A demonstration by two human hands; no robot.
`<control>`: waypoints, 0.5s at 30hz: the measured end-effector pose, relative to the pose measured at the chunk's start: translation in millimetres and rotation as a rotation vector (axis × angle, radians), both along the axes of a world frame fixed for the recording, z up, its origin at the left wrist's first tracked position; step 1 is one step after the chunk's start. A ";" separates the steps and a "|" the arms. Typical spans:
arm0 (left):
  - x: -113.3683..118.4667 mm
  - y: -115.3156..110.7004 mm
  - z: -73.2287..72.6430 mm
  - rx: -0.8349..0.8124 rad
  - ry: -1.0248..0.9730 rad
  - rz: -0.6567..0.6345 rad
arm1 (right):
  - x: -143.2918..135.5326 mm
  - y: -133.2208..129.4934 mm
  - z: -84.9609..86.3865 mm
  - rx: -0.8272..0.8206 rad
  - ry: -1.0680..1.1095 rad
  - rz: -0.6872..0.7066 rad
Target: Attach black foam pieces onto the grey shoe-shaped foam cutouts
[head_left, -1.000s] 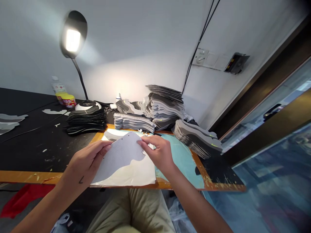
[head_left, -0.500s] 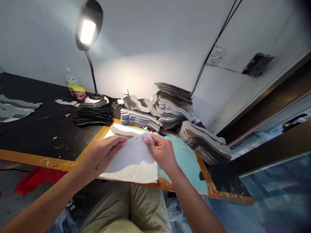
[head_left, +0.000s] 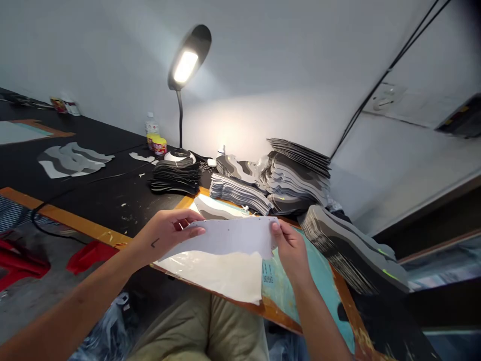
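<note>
Between both hands stretches a thin white shoe-upper panel (head_left: 235,238) with a wavy lower edge and small dark holes along its top edge. My left hand (head_left: 171,233) is closed on its left part, thumb in front. My right hand (head_left: 291,245) pinches the upper right corner. The panel is held over a white sheet (head_left: 229,278) on the worktable. Just behind it lies a grey wavy-striped panel (head_left: 210,209), partly covered by the white one. A mark like an L shows on the back of my left hand.
Stacks of grey shoe panels (head_left: 300,173) rise along the wall, with another stack (head_left: 345,245) at right. Black pieces (head_left: 175,176) are piled beside the lit lamp (head_left: 190,60). Loose grey panels (head_left: 75,160) lie at left. A red stool (head_left: 20,260) stands below the table edge.
My view has swung left, so the table's contents appear farther right. My hands have moved apart, my right hand now at the panel's far corner, and the panel is spread wider.
</note>
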State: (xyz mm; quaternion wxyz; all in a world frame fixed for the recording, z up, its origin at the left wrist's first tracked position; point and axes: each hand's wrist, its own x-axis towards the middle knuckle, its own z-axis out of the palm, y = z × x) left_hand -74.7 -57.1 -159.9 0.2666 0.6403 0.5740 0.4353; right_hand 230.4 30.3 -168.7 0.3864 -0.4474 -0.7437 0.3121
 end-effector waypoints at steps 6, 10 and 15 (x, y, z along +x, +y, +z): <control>6.3 4.1 -3.5 0.081 0.036 -0.044 | 11.6 3.8 -3.3 -0.019 0.017 0.103; 1.1 7.0 -9.0 0.282 0.258 -0.089 | 16.6 2.3 -7.1 -0.075 -0.095 0.300; 13.1 7.1 -2.7 0.677 0.452 -0.101 | 23.0 -22.3 0.0 0.104 -0.212 0.436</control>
